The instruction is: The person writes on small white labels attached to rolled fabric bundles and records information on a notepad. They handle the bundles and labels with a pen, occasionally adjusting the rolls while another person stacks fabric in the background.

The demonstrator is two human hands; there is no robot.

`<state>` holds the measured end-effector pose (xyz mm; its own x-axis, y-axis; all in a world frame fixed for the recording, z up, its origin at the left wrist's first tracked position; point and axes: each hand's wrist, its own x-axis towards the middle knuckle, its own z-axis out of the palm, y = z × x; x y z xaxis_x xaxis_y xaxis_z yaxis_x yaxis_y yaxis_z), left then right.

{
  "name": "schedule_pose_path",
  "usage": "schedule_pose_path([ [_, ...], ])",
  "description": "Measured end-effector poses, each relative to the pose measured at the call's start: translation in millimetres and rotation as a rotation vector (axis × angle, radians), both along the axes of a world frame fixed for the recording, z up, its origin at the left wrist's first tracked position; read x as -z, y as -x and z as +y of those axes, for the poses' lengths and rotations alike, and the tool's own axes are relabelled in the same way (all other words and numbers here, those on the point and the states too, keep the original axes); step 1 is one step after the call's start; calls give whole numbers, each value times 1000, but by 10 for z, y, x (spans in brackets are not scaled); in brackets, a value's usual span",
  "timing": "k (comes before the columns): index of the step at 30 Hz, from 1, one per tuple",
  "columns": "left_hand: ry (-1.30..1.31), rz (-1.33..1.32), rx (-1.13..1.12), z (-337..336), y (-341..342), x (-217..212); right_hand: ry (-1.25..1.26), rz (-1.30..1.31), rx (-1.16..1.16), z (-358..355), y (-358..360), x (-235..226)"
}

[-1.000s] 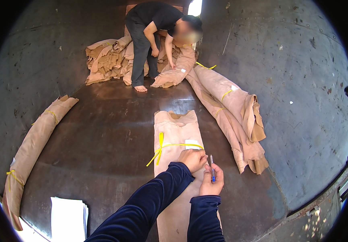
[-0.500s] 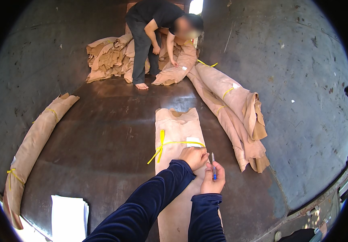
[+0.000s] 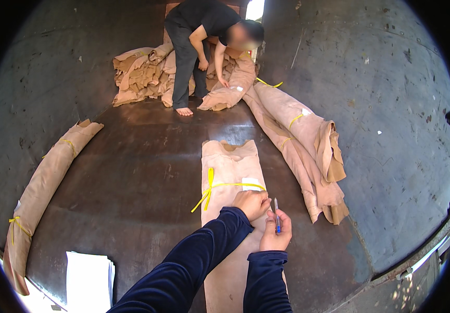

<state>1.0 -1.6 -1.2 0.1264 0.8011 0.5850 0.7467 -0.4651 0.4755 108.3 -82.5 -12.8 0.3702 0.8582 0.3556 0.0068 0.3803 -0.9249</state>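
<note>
A long roll of tan leather-like hide (image 3: 230, 160) lies in front of me, tied with a yellow strap (image 3: 225, 184) knotted at its left. A white paper label (image 3: 251, 181) sits under the strap. My left hand (image 3: 251, 204) rests closed on the roll just below the label; what its fingers pinch, if anything, is hidden. Close beside it, at the roll's right edge, my right hand (image 3: 276, 233) holds a ballpoint pen (image 3: 278, 227) with a blue end, its tip upward.
Another tied roll (image 3: 53, 180) lies along the left, near a stack of white paper (image 3: 89, 281). Several rolls (image 3: 300, 135) lie at the right by a dark metal wall (image 3: 391, 130). At the back, a co-worker (image 3: 196, 47) bends over piled hides (image 3: 141, 78).
Both my hands stay in place, with the pen still in the right. The co-worker barely moves. At the lower right edge, a dark shape seen earlier has left the view.
</note>
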Motion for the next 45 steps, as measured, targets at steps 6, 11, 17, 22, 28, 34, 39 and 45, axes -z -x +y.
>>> schedule_pose_path([
  [6, 6, -3, 4, 8, 1, 4, 8, -12, 4, -7, -3, -12],
  [11, 0, -2, 7, 13, 0, 14, 6, -1, 0, -18, -2, -23],
  [17, 5, 2, 6, 14, 2, 13, 12, -4, 3, -24, 1, -37],
  [22, 21, 13, -7, 11, 1, 8, 8, 14, -6, -23, 3, -34],
  [28, 25, 8, -5, 7, -2, 3, 1, -12, 7, -22, 2, -36],
  [34, 29, 5, 0, 10, 1, 6, 1, -2, 4, -21, 0, -28],
  [39, 11, -4, 8, 5, 2, 3, -2, 5, -1, -9, -1, -7],
  [45, -19, -14, 5, 12, -5, -2, -2, 11, 7, -7, 4, -19],
])
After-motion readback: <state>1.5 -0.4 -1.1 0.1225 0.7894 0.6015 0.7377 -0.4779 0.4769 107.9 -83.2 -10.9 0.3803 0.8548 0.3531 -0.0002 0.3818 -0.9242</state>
